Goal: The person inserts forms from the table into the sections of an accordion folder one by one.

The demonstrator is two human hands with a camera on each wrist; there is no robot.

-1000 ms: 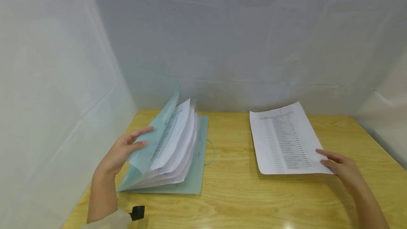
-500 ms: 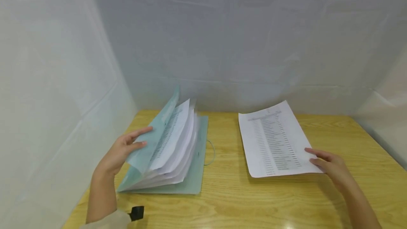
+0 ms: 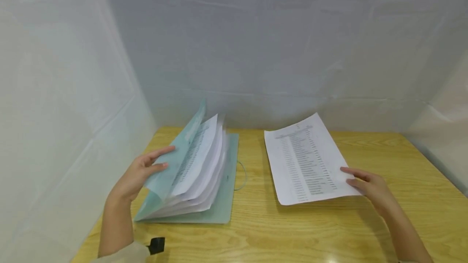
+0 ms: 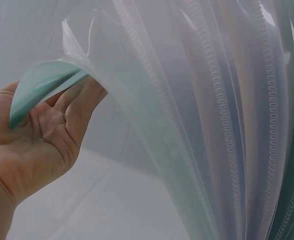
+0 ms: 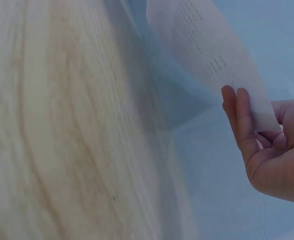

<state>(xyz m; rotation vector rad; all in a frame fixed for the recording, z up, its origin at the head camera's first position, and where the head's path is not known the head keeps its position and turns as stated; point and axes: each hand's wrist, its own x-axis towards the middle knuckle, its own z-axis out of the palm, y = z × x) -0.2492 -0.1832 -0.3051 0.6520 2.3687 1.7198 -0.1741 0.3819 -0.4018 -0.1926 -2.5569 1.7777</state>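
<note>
My left hand holds up the light green front cover of a display folder on the left of the table. In the left wrist view the cover's curled edge lies between thumb and fingers, and clear pockets fan out beside it. Printed pages show inside the partly opened folder. On the right, my right hand pinches a printed sheet of paper by its lower right corner. The sheet is tilted over the table, and the right wrist view shows fingers behind that corner.
A wooden table lies under everything. White sheeting walls it in at the back and both sides. From the folder's right edge a thin elastic loop sticks out. A small black piece sits by the left sleeve.
My right hand has moved left with the sheet, bringing it nearer the folder. The left hand and the raised cover have stayed nearly still.
</note>
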